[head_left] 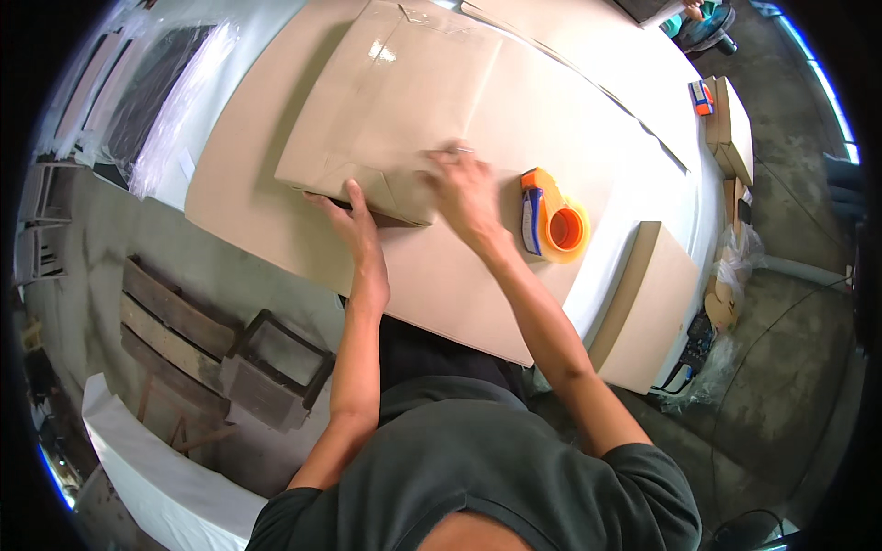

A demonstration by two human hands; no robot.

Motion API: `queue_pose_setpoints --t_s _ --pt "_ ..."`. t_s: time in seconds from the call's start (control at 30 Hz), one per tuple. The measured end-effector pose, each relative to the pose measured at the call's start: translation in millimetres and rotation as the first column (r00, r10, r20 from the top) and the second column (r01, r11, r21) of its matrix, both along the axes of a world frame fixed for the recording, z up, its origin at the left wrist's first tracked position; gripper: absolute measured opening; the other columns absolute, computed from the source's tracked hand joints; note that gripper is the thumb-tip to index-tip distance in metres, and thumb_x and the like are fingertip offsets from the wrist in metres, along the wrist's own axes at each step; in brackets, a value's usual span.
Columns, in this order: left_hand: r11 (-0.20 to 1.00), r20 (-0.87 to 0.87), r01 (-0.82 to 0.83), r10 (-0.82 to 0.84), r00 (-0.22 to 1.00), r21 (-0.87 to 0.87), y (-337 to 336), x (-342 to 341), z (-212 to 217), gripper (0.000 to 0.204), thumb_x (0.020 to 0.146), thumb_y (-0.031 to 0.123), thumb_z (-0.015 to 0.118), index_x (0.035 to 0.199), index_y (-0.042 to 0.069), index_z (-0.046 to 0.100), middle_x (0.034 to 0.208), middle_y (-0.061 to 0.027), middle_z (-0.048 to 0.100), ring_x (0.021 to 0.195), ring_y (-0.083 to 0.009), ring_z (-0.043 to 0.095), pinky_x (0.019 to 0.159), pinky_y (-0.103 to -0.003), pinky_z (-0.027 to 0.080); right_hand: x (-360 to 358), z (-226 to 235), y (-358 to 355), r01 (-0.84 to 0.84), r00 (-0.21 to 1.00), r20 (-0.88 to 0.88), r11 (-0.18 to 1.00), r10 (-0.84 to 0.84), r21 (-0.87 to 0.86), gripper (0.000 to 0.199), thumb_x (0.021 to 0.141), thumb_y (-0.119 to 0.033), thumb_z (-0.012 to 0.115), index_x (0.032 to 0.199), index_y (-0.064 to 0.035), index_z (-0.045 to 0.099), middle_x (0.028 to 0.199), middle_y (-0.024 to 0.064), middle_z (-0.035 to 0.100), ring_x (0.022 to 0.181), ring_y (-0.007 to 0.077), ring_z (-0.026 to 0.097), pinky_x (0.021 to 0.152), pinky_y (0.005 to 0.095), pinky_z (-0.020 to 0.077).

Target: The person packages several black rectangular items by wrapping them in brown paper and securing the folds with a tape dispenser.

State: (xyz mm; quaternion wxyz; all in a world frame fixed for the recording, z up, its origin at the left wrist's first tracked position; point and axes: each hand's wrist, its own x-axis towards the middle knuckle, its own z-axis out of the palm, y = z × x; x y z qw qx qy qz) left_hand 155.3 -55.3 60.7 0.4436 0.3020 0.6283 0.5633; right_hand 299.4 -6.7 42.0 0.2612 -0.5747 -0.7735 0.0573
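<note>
A: State the finger positions.
B: Left hand (360, 223): thumb on the parcel's (395, 115) near end, spread from fingers at its lower edge; pinching cannot be confirmed. Right hand (466, 190): motion-blurred at the parcel's near right corner; finger state cannot be told.
A: Parcel location?
B: On the cardboard (441, 289).
A: Right of the parcel?
B: Tape dispenser (548, 204); farther out, a box (652, 308).

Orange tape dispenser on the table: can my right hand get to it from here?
Probably yes: the orange tape dispenser lies on the brown sheet, just right of the right hand, with nothing seen between them. That hand is blurred at the wrapped package.
</note>
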Motion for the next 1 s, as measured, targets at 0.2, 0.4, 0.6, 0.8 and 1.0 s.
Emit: queue_pose_setpoints --t_s 0.2,0.4,0.6,0.8,1.0 --pt "0.953 0.031 -0.249 0.258 0.966 -0.173 29.1 24.0 -22.1 0.085 0.099 0.042 0.047 0.151 0.002 -0.006 0.16 -0.0159 0.001 0.147 -0.0282 0.012 0.119 -0.039 0.015 115.4 -12.4 -74.7 0.556 0.801 0.398 0.803 -0.447 -0.216 0.074 0.078 -0.026 0.077 0.135 -0.0019 0.037 0.108 0.021 0.06 0.095 0.04 0.06 0.079 0.0496 0.0451" --pt "0.861 0.018 -0.482 0.491 0.871 -0.161 35.0 34.8 -19.3 0.073 0.101 0.033 0.044 0.152 0.004 0.0 0.159 -0.0168 0.006 0.146 -0.0301 0.016 0.119 -0.04 0.017 121.0 46.4 -35.7 0.149 0.936 -0.161 0.767 -0.313 -0.624 0.088 0.075 -0.004 0.074 0.147 -0.011 0.024 0.115 0.0217 0.062 0.104 0.0341 0.063 0.09 0.0415 0.0506" --pt "0.817 0.054 -0.577 0.575 0.816 0.008 49.7 30.1 -44.4 0.063 0.102 0.023 0.036 0.152 0.001 0.005 0.158 -0.0194 0.01 0.146 -0.0307 0.016 0.118 -0.037 0.02 1.1 136.7 47.8 -0.427 0.901 -0.338 0.698 0.273 -0.575 0.102 0.063 -0.02 0.087 0.147 -0.0163 0.029 0.12 0.0168 0.06 0.108 0.0262 0.06 0.092 0.0372 0.0495" --pt "0.759 -0.032 -0.643 0.649 0.76 0.102 57.9 35.5 -64.0 0.062 0.102 0.027 0.038 0.149 -0.004 0.014 0.154 -0.0255 0.02 0.143 -0.0349 0.023 0.116 -0.04 0.023 -127.9 118.8 124.3 -0.499 0.833 -0.174 0.578 0.525 -0.646 0.058 0.064 -0.04 0.074 0.114 -0.0139 0.067 0.094 0.0088 0.068 0.087 0.0204 0.063 0.075 0.0301 0.051" --pt "0.731 0.077 -0.677 0.673 0.736 0.082 54.7 34.4 -58.2 0.063 0.101 0.031 0.039 0.149 -0.003 0.016 0.154 -0.025 0.021 0.142 -0.0346 0.025 0.116 -0.038 0.024 -147.0 108.5 125.1 -0.476 0.777 -0.143 0.424 0.613 -0.771 0.039 0.06 -0.048 0.068 0.08 -0.0169 0.077 0.084 0.0035 0.071 0.08 0.0182 0.064 0.068 0.03 0.0485"
